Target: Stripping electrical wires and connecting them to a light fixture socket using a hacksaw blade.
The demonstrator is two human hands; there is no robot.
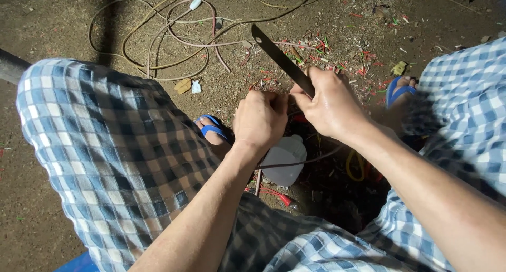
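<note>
Steel blade (279, 58), long, flat and dark, is gripped near its lower end by the right hand (329, 106), whose fingers are curled tight around it, so that the tip slants up toward the far left. Just to the left, the left hand (259, 119) is closed into a fist, knuckles up, and the thumbs of both hands nearly meet; what it pinches is hidden by its own fingers, though a thin dark wire (311, 158) runs out beneath the right wrist and probably passes into that fist. Stripping done this way appears to go best with the edge laid shallow against the sheath, the stroke directed away from the holding thumb, and the wire kept taut between the two fists; a steep angle would likely nick the core. Below the hands, on the near side, stands a white plastic container (287, 158), partly covered by the left wrist. Blue sandals (213, 129) flank the work on both sides, under knees in a blue checked cloth (105, 145). Farther off, red and green scraps (348, 56) of sheathing litter the earth floor (52, 19), and pale looped cables (174, 40) lie at far left.
</note>
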